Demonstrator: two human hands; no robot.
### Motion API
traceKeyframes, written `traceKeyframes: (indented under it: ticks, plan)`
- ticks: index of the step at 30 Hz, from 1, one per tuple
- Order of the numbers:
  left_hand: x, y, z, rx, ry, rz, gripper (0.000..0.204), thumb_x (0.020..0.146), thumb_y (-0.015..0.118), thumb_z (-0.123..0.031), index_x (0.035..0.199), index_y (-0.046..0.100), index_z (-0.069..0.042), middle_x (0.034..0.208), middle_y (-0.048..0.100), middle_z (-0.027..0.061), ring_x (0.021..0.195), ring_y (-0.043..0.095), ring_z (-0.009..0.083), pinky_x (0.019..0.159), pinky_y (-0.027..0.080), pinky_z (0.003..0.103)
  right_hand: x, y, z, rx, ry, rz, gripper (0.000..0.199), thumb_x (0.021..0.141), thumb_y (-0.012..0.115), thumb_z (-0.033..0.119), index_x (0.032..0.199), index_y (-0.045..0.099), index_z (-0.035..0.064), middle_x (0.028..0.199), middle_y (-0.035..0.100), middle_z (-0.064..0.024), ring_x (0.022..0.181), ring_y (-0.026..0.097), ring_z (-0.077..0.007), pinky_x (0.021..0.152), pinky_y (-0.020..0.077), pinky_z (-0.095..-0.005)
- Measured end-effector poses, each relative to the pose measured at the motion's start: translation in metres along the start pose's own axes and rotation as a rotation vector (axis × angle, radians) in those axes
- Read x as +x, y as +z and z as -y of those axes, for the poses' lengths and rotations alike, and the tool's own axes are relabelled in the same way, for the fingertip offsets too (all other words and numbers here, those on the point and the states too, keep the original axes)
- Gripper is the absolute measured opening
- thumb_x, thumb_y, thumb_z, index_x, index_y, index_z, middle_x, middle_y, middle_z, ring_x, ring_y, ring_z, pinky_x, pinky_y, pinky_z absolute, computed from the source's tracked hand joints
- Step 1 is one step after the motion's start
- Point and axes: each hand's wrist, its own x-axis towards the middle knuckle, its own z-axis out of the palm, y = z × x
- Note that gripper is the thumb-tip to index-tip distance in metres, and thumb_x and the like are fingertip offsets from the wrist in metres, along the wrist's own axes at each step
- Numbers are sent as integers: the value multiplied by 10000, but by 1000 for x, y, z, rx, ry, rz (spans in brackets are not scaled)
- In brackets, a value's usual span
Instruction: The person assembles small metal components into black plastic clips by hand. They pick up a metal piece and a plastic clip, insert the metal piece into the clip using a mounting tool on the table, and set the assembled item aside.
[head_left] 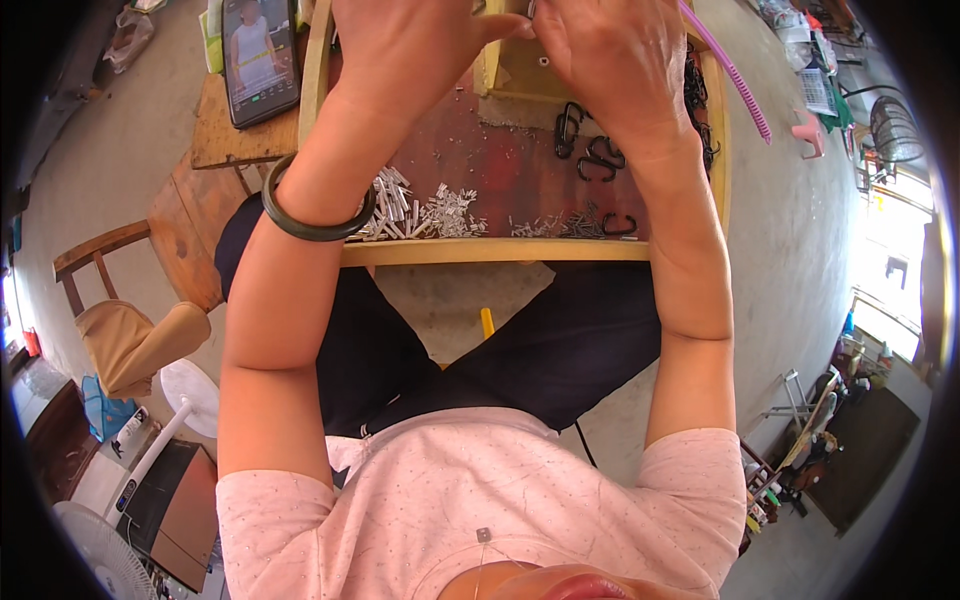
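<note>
Both of my hands are at the top edge, their fingertips close together over a shallow wooden tray (480, 251). My left hand (405, 45) has its thumb stretched toward the right hand, and its other fingers run out of view. My right hand (612, 55) is bent with its fingers curled inward. Both seem closed at a small thing I cannot make out. Below them lie black curved clips (600, 160), a heap of silvery metal pins (395, 205), shorter silvery pieces (450, 212) and small dark pins (575, 225). A smaller wooden frame (490, 75) sits partly behind my hands.
A phone (262, 60) with a lit screen lies left of the tray on a wooden stool (235, 130). A purple coiled tube (735, 80) runs along the right side. A wooden chair (180, 230) and a white fan (105, 540) stand to the left.
</note>
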Motion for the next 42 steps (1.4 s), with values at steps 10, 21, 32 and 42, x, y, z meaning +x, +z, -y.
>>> traceKeyframes:
  ticks: [10,21,32,42]
  plan:
    - [0,2,1,3,-23,-13,526,589,919,-408,912,632,-108,842,643,39,919,630,251,889,411,399,-1,-7,-16,144,5,146,106,795,684,32,896,657,17,1031,640,-129,952,625,-315,870,495,-435]
    - [1,-1,0,-9,-33,19,515,605,917,-398,892,606,-105,841,644,43,914,624,256,896,404,405,0,-11,-9,690,747,311,249,905,684,54,1145,687,-13,1022,742,-172,991,721,-273,857,566,-378]
    - [4,-5,-4,-8,-1,-16,503,614,908,-387,889,606,-93,883,646,66,922,617,267,913,401,411,-5,-3,3,380,573,165,162,889,679,71,1033,634,11,957,673,-198,935,653,-397,831,512,-449]
    - [-3,-10,-17,29,-2,3,1108,633,911,-413,1541,369,-80,1598,303,180,1518,237,404,1211,199,570,-18,-14,5,347,532,-36,178,935,662,141,1088,745,101,887,740,-160,801,717,-359,719,566,-430]
